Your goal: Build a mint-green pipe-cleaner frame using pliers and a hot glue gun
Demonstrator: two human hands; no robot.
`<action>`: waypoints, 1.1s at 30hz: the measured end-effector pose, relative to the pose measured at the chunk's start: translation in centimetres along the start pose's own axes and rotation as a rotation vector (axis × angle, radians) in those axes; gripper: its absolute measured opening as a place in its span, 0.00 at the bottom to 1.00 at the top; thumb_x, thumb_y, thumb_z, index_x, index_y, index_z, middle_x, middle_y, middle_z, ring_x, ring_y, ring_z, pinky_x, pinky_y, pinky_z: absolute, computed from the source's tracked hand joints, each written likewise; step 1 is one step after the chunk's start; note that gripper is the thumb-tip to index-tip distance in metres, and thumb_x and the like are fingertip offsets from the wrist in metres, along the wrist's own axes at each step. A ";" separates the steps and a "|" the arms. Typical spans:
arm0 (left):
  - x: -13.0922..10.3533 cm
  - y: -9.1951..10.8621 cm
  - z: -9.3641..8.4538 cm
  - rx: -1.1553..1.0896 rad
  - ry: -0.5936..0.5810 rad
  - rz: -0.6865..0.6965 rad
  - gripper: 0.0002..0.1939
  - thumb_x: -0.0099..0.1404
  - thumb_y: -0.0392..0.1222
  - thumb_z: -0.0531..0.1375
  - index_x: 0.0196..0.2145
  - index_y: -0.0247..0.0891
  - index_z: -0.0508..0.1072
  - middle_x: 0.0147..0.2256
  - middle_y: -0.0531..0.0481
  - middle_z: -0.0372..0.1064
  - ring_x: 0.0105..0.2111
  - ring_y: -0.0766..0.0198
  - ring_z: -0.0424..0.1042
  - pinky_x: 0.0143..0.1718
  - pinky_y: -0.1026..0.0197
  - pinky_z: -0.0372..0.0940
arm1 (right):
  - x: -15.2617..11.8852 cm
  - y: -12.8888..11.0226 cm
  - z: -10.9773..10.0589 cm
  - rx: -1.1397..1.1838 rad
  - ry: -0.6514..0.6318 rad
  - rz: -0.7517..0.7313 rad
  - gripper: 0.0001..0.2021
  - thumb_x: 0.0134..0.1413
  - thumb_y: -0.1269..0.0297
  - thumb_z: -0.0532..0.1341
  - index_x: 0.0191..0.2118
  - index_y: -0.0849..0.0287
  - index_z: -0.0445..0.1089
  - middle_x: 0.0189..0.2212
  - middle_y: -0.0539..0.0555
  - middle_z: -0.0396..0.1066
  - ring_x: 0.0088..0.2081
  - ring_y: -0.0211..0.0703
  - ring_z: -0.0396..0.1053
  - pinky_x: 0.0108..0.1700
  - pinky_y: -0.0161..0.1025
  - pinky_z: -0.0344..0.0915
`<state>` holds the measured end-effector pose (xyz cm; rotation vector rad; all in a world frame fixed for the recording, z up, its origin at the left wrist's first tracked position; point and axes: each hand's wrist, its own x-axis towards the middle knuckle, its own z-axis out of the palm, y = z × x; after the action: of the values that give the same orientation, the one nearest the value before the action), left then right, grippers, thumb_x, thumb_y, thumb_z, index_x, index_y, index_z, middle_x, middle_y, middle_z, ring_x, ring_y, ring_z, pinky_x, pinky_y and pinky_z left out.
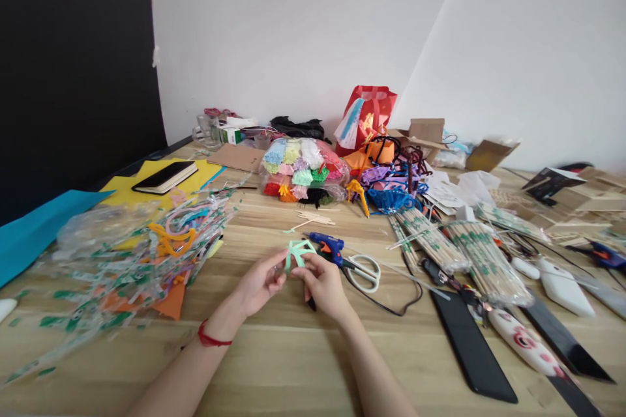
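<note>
A small mint-green piece with strips and open gaps, like folded paper or felt, is up between both hands above the table. My left hand pinches its left side with thumb and fingers. At the right edge, my right hand is closed on it too. Below the right fingers a dark tip pokes out; what it belongs to is hidden. Just past the right hand lies a blue hot glue gun, its dark cord curving right. White-handled scissors rest beside it.
Plastic wrappers and scraps spread over the left. A bag of coloured pipe cleaners and a red gift bag stand at the back. Bundled wooden sticks, a black phone-like slab and cables lie to the right.
</note>
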<state>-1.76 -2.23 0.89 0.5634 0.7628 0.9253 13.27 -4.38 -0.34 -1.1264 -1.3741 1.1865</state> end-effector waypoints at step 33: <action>-0.3 -1.0 -0.9 1.290 0.135 1.080 0.14 0.64 0.31 0.51 0.42 0.39 0.73 0.38 0.48 0.72 0.31 0.68 0.71 0.29 0.67 0.65 | 0.9 0.7 -0.6 -0.113 0.207 -0.153 0.09 0.48 0.62 0.63 0.34 0.58 0.63 0.20 0.44 0.59 0.18 0.33 0.56 0.19 0.30 0.53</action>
<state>-2.05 -2.88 -0.28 2.2079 1.1584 1.3682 13.84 -3.31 -0.88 -1.1654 -1.3540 0.8674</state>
